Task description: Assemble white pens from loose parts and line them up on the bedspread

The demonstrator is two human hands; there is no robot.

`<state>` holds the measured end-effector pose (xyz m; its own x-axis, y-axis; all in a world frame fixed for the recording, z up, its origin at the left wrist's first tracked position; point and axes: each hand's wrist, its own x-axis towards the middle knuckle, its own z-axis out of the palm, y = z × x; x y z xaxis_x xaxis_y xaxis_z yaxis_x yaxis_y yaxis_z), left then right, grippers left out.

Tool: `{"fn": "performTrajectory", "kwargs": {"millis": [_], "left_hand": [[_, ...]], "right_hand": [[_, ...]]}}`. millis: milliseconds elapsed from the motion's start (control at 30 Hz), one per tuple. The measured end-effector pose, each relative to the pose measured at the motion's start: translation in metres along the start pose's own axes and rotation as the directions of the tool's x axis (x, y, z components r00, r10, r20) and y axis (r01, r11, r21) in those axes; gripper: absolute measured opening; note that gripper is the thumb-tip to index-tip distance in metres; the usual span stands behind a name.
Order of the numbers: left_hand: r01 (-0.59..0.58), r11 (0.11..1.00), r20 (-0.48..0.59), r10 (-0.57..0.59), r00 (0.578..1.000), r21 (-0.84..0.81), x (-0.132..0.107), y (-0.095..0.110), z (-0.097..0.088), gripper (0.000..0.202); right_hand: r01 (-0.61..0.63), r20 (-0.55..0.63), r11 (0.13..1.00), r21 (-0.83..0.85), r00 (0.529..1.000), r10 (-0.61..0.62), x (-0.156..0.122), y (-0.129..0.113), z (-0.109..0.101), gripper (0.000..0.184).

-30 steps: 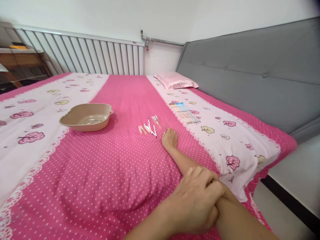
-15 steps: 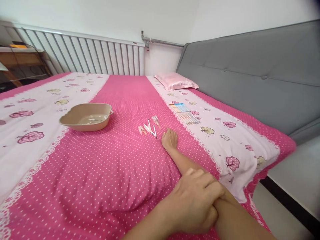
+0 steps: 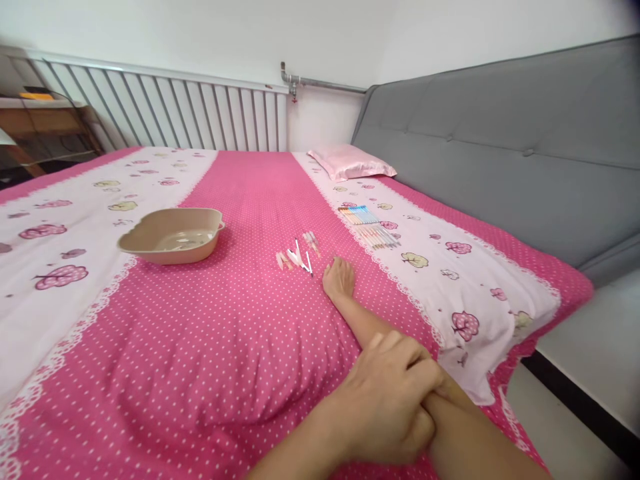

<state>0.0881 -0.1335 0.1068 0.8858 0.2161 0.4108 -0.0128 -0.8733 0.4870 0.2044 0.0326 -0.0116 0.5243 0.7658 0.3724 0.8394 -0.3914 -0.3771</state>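
Note:
My left hand [image 3: 393, 397] is closed around my right forearm [image 3: 365, 323], its knuckles facing up. Farther out, my right hand [image 3: 340, 277] rests on the pink bedspread [image 3: 240, 320], fingers loosely bent and holding nothing that I can see. Just left of it lie a few slim white pens [image 3: 301, 257] with dark tips, crossing one another. Short pinkish pieces, perhaps pen caps [image 3: 283, 260], are beside them, and another small group [image 3: 312, 242] lies a little farther back. Past my right hand, several pens with orange and blue ends [image 3: 359, 215] lie side by side above a row of paler pens [image 3: 379, 237].
A beige plastic basin [image 3: 173, 253] with small items inside stands on the bed to the left. Beyond are a pink pillow [image 3: 350, 162], a white radiator [image 3: 165, 110] and a grey padded headboard [image 3: 500, 127]. A wooden table [image 3: 45, 120] is at the far left.
Almost nothing differs. My left hand has shifted very slightly on the forearm, and the view has tilted a touch; the pens and basin lie as before.

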Motion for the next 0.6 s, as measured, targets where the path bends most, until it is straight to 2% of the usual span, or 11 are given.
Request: {"fn": "performTrajectory", "kwargs": {"millis": [600], "left_hand": [[-0.011,0.999,0.015,0.010,1.000,0.035,-0.0008,-0.0007,0.0003,0.025]], "right_hand": [[-0.011,0.013,1.000,0.012,1.000,0.011,0.0007,-0.0002,-0.0005,0.034]]}}
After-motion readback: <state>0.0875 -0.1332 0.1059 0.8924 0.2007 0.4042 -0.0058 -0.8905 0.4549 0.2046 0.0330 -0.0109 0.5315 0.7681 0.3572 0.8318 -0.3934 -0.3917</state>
